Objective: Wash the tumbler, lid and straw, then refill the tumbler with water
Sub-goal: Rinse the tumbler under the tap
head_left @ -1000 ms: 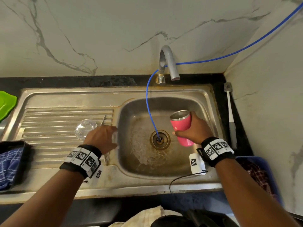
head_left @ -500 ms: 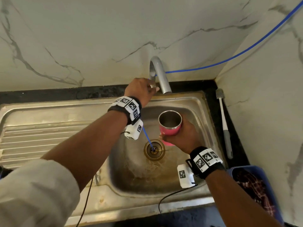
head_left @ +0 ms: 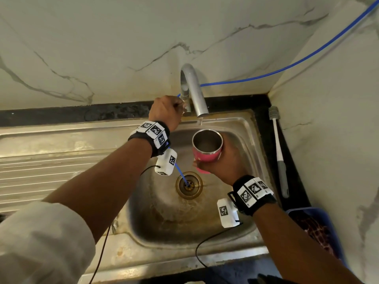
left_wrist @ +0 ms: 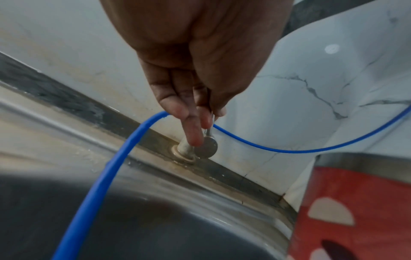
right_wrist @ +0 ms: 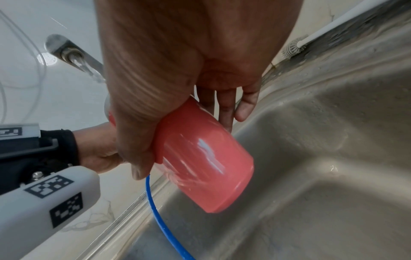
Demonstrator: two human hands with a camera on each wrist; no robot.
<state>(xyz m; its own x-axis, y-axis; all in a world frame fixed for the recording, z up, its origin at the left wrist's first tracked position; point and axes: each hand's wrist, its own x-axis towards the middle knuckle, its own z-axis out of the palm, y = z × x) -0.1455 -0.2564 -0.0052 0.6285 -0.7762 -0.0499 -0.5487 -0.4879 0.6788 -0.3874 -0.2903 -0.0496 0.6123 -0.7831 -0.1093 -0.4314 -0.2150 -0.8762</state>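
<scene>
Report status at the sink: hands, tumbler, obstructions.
Left hand pinches tap handle. Right hand grips pink tumbler, upright under spout, water starting. Blue hose beside it, touching nothing.

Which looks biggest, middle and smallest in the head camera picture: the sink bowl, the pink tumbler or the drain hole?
1. Sink bowl, biggest by far.
2. Pink tumbler, held nearer the camera, so it may look bigger than it is.
3. Drain hole, smallest, though it looks nearly as wide as the tumbler.

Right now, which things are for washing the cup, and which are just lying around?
For the job:
cup, held by the right hand
tap, its handle held by the left hand
sink

Lying about:
bottle brush
blue tube
blue tub
</scene>
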